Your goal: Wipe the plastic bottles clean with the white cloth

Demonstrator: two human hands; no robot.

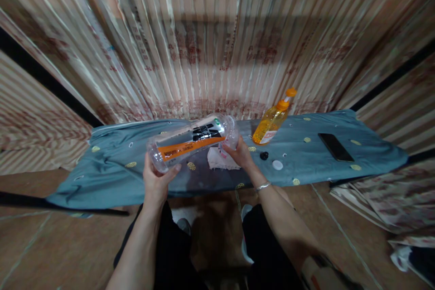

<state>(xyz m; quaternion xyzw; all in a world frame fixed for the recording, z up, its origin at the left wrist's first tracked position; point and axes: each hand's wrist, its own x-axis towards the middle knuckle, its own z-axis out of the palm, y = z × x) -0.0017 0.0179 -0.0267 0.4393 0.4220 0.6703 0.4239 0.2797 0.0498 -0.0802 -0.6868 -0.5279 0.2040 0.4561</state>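
Note:
A large clear plastic bottle (193, 140) with an orange and black label lies sideways in the air above a blue cloth-covered table (112, 167). My left hand (157, 180) grips its base end. My right hand (239, 152) holds its neck end, close to a crumpled white cloth (217, 159) on the table. A silver bracelet sits on my right wrist.
An orange pump bottle (272, 122) stands leaning at the table's back. A small black cap (264, 155) and a white cap (277, 165) lie right of my right hand. A black phone (335, 147) rests further right. Striped curtains hang behind.

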